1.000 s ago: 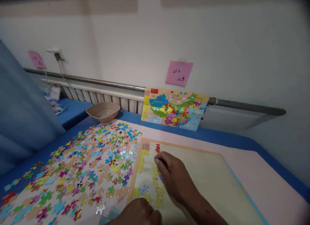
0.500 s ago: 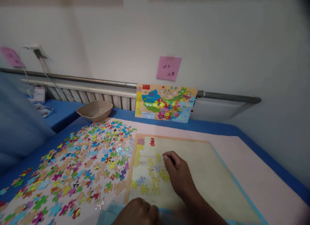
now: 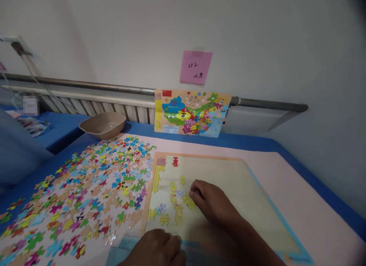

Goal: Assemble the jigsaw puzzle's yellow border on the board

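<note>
My right hand (image 3: 211,202) rests on the pale yellow map board (image 3: 228,182), its curled fingertips touching or just beside a cluster of yellow jigsaw pieces (image 3: 188,201). Whether it holds a piece is hidden. Several small yellow and pale blue pieces lie on the board's left half, with a single red piece (image 3: 175,161) near its top edge. My left hand (image 3: 154,249) sits at the bottom of the view, curled, by the board's near edge. Its palm side is hidden.
A large spread of loose multicoloured puzzle pieces (image 3: 85,197) covers the pink mat left of the board. A printed China map puzzle picture (image 3: 192,113) leans against the wall, beside a beige bowl (image 3: 102,125). A pink note (image 3: 196,66) and a radiator (image 3: 100,103) are behind.
The view has turned, shifting the whole scene left and up. My right hand's fingertips have moved down onto the yellow cluster on the board. My left hand stays near the board's near edge.
</note>
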Demonstrator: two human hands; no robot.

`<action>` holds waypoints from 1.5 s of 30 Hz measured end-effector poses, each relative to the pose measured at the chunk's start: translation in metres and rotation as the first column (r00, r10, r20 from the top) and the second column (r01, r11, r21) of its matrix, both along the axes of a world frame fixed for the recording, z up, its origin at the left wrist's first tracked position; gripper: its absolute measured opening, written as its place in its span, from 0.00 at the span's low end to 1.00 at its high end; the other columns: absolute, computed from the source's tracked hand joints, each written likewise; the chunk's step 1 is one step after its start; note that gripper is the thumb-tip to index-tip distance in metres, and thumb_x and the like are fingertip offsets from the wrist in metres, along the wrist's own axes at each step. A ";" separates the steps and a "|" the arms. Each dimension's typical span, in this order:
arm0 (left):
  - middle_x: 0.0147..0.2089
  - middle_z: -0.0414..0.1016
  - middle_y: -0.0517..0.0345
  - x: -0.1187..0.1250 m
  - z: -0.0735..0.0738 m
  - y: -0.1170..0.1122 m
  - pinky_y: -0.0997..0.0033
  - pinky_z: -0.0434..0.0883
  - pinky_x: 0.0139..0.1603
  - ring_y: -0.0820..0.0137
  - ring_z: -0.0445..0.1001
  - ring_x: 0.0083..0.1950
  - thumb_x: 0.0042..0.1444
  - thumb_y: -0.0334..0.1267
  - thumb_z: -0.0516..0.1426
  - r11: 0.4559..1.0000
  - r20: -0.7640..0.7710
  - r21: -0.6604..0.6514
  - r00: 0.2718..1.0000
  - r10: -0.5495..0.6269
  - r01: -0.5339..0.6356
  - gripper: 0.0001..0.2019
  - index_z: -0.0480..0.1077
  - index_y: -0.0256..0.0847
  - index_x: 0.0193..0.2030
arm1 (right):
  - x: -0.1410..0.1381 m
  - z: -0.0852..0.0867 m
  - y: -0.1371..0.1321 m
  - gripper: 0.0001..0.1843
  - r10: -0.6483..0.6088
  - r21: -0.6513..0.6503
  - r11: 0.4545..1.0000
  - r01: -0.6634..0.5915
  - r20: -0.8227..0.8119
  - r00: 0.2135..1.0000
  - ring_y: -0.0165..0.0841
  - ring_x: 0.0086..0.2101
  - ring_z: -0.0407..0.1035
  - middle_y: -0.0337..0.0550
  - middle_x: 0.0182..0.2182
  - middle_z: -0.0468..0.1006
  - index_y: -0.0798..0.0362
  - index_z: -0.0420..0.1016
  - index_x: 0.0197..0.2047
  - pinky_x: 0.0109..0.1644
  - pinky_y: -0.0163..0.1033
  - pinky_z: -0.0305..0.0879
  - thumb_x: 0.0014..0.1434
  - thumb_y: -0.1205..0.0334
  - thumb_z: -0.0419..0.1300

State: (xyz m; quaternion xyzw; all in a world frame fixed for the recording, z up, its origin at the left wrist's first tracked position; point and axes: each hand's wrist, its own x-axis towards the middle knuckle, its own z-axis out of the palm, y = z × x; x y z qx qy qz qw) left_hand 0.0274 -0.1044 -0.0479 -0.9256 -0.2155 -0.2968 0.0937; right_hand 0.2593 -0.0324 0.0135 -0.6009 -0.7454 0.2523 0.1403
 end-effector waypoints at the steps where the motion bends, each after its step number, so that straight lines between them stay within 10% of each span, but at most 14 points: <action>1: 0.26 0.65 0.63 0.000 0.002 0.000 0.63 0.55 0.21 0.69 0.62 0.22 0.71 0.30 0.53 1.000 0.029 0.010 1.000 0.000 0.000 0.15 0.62 0.44 0.30 | 0.000 0.001 -0.001 0.06 0.023 -0.012 1.000 -0.023 0.025 0.999 0.36 0.35 0.70 0.40 0.35 0.80 0.49 0.72 0.35 0.38 0.39 0.56 0.66 0.61 0.58; 23: 0.23 0.64 0.66 0.002 -0.017 -0.002 0.69 0.53 0.21 0.71 0.63 0.20 0.62 0.36 0.63 0.984 0.030 0.155 0.996 0.085 -0.088 0.16 0.58 0.46 0.31 | 0.004 0.007 -0.022 0.02 0.073 0.084 0.994 -0.071 -0.012 0.997 0.38 0.37 0.71 0.40 0.38 0.79 0.48 0.71 0.38 0.40 0.41 0.60 0.64 0.63 0.61; 45: 0.23 0.62 0.63 0.002 0.006 -0.005 0.68 0.58 0.23 0.72 0.61 0.22 0.80 0.31 0.40 0.995 0.231 0.049 0.970 0.074 -0.087 0.25 0.61 0.43 0.28 | 0.006 0.008 -0.015 0.09 0.170 0.045 0.983 -0.178 0.141 0.975 0.36 0.37 0.68 0.41 0.42 0.77 0.49 0.69 0.41 0.40 0.39 0.55 0.57 0.70 0.60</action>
